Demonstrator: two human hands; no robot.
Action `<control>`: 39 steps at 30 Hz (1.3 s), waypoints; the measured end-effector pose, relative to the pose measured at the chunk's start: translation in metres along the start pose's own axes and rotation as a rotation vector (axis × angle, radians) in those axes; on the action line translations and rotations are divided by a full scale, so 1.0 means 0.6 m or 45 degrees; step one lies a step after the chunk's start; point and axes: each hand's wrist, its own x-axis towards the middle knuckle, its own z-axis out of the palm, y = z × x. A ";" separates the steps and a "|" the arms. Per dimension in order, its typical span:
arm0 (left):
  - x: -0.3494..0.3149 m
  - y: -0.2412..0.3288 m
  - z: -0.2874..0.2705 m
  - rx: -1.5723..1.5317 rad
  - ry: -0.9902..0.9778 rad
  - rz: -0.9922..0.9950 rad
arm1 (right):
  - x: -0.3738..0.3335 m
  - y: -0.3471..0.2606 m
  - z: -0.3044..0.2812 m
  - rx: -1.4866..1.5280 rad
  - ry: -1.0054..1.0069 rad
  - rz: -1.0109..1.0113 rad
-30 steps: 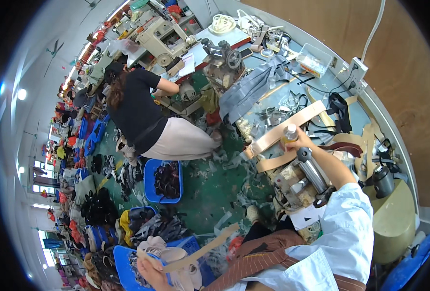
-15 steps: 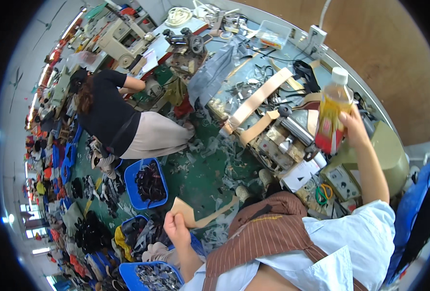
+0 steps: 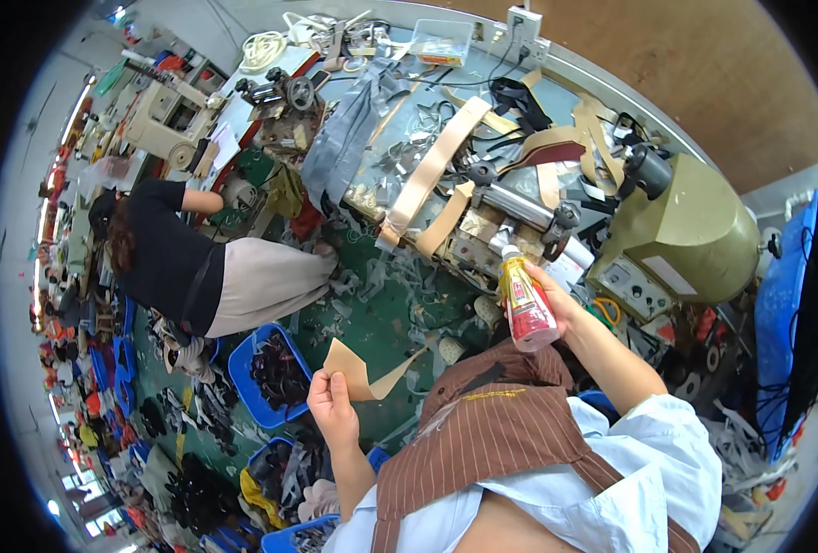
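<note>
My left hand [image 3: 333, 410] pinches a beige leather-like strip [image 3: 353, 370] between thumb and fingers. The strip folds and tapers off to the right, above the floor. Wrapped by my right hand [image 3: 556, 304] is a plastic drink bottle [image 3: 527, 309] with a yellow label, a red lower part and a white cap. It tilts with its cap pointing away from me, in front of the bench machine [image 3: 519, 217] with a metal roller. Some of the right fingers are hidden behind the bottle. On that machine lies a long beige strip [image 3: 441, 166].
An olive machine housing [image 3: 685, 240] stands on the right. Straps and scraps cover the workbench around a clear plastic box [image 3: 441, 43]. At left, a person in a black top [image 3: 164, 244] bends toward another machine. A blue basket [image 3: 270, 410] of dark pieces sits on the littered green floor.
My right hand has brought the bottle down and left, from above the bench to near my apron. My left hand still holds the strip. The view has turned rightward.
</note>
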 end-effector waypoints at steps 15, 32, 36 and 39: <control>0.051 -0.001 0.072 0.027 -0.241 -0.050 | -0.125 0.057 -0.166 -1.622 1.145 -0.951; 0.079 0.003 0.134 0.041 -0.470 -0.076 | -0.134 0.060 -0.343 0.653 0.934 -0.490; 0.082 -0.011 0.153 0.021 -0.471 -0.116 | 0.033 0.073 -0.181 0.461 0.321 -0.267; 0.086 -0.005 0.181 0.040 -0.525 -0.130 | 0.163 0.033 -0.086 0.430 0.318 -0.332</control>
